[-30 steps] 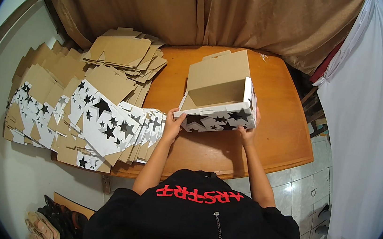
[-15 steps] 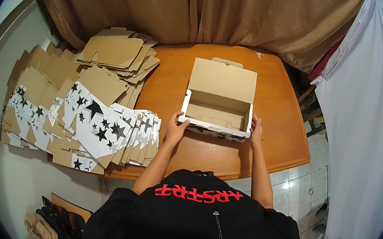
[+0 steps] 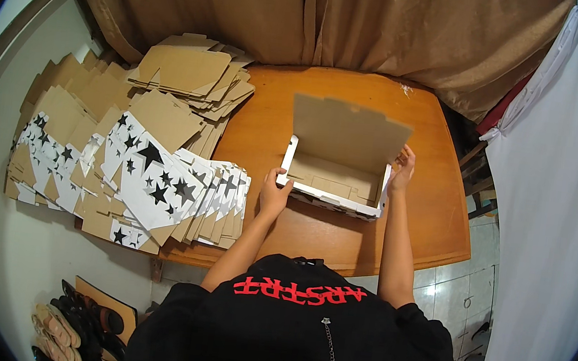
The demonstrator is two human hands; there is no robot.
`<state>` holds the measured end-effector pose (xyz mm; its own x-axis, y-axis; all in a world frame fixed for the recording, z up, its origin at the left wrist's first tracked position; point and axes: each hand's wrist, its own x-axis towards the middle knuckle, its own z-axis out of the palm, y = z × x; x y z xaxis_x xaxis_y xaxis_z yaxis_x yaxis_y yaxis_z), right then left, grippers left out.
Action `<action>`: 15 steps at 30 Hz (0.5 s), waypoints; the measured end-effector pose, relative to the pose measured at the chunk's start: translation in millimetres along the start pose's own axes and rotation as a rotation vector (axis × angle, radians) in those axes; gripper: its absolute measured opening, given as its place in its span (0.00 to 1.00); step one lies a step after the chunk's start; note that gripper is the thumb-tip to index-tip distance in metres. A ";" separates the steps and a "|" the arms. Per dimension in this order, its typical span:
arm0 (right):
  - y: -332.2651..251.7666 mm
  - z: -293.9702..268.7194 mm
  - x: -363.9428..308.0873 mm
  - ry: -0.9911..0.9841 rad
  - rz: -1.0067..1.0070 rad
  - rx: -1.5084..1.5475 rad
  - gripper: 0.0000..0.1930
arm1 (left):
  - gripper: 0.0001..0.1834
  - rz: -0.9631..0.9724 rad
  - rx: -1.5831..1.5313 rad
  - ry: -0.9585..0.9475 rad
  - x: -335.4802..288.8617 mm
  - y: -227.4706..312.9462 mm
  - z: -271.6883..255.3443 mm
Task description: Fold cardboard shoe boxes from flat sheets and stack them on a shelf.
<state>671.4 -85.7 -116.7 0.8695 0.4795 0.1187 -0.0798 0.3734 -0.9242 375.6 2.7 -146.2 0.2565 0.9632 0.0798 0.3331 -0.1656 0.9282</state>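
Current step, we judge: close the lid (image 3: 349,127). Our left hand (image 3: 274,195) clamps fingers on the box (image 3: 333,198); whether our right hand (image 3: 402,172) grips is unclear. Next calls for alignment.

Moderate light; floor tiles (image 3: 455,273) glint; box lid (image 3: 346,131) blurred; edges bend; corners black.

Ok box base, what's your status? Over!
Left hand gripping the box at its near-left corner. Right hand at its right side, beside the raised lid. Flat cardboard pile to the left, apart from the box.
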 end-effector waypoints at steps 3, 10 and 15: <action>-26.0 2.8 -18.2 -0.221 -0.185 0.033 0.22 | 0.15 0.095 0.019 0.035 -2.9 -2.8 -2.9; -49.3 -13.0 -72.7 -0.407 -0.397 -0.544 0.06 | 0.11 0.160 0.054 0.279 -32.4 3.3 16.1; -47.3 -21.7 -103.4 -0.427 -0.478 -0.862 0.10 | 0.13 0.452 0.270 0.072 -59.0 2.4 19.5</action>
<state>595.9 -170.2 -93.1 0.4641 0.7324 0.4982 0.7392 -0.0104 -0.6734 379.0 -58.6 -155.8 0.3690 0.7937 0.4837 0.4276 -0.6070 0.6698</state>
